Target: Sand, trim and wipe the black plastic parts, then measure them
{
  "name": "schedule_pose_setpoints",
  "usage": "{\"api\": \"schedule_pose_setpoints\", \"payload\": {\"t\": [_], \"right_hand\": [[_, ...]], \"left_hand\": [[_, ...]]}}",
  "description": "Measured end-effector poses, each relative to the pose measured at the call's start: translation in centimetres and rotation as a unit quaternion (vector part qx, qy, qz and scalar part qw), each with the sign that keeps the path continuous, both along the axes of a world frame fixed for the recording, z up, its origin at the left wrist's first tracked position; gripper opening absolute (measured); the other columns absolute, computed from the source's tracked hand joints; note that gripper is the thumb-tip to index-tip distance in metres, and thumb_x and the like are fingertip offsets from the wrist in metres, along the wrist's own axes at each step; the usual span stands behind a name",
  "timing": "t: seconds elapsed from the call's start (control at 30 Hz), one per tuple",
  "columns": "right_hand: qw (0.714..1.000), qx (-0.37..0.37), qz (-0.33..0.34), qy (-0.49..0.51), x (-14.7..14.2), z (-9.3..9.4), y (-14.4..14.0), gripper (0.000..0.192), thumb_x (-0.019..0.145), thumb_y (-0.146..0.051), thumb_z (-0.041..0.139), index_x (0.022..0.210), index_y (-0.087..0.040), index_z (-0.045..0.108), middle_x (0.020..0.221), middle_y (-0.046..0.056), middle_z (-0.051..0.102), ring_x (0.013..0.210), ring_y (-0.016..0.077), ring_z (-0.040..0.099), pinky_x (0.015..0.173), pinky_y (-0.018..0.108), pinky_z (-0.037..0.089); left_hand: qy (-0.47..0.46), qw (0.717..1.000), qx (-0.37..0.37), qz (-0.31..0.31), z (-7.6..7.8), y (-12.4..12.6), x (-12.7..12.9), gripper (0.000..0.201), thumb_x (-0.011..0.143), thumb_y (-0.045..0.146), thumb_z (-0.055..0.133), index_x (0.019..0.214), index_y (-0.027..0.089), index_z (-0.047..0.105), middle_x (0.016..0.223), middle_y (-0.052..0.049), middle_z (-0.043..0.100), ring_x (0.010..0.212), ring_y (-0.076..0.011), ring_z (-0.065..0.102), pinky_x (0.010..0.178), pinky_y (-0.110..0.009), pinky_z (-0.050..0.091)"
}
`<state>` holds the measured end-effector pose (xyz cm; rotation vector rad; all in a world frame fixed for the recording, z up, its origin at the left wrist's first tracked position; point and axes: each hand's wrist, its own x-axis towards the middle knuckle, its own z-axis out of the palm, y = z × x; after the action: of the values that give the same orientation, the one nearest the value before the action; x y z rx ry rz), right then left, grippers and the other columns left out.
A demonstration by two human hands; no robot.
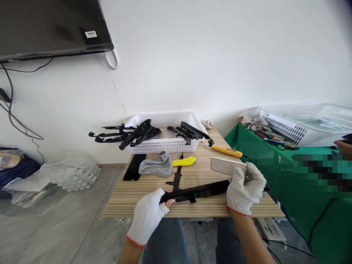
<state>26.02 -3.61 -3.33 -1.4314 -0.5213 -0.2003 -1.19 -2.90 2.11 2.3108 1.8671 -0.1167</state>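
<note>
My left hand (150,214), in a white knitted glove with a bare thumb tip, grips the left end of a long black plastic part (205,191). That part lies slantwise above the front of the table. My right hand (244,187), also gloved, is closed around a flat whitish rectangular pad (224,165) just above the part's right end. The pad's exact kind is unclear, and the glove hides its right end. A dark caliper (177,178) lies behind the black part. Beyond it are a grey cloth (156,165) and a yellow handle (187,161) sticking out from it.
A white basket (165,146) with several black plastic parts (143,134) stands at the table's back. A black phone (134,167) lies left; a yellow corded tool (227,151) lies right. The green-covered table (255,165) holds another white basket (283,128). Another person's hand (343,146) shows far right.
</note>
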Motion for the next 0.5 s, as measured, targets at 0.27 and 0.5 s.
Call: {"api": "schedule_pose_setpoints", "payload": {"t": [0.27, 0.5], "right_hand": [[1.000, 0.003, 0.010, -0.007, -0.1, 0.2, 0.2, 0.057, 0.082, -0.056, 0.066, 0.121, -0.015, 0.059, 0.119, 0.014, 0.062, 0.107, 0.0289, 0.062, 0.093, 0.050, 0.052], [0.999, -0.024, 0.021, 0.012, -0.3, 0.9, 0.1, 0.051, 0.080, -0.050, 0.067, 0.116, -0.013, 0.061, 0.114, 0.014, 0.064, 0.106, 0.0273, 0.062, 0.096, 0.047, 0.049]], "left_hand": [[-0.077, 0.997, -0.021, -0.003, 0.2, 0.2, 2.9, 0.035, 0.094, 0.053, 0.053, 0.113, 0.026, 0.064, 0.090, -0.005, 0.075, 0.094, -0.0250, 0.071, 0.069, -0.028, 0.043], [-0.057, 0.998, -0.001, 0.036, 0.2, 2.2, 0.5, 0.042, 0.095, 0.052, 0.051, 0.127, 0.027, 0.060, 0.105, -0.008, 0.076, 0.101, -0.0277, 0.071, 0.074, -0.030, 0.046]]}}
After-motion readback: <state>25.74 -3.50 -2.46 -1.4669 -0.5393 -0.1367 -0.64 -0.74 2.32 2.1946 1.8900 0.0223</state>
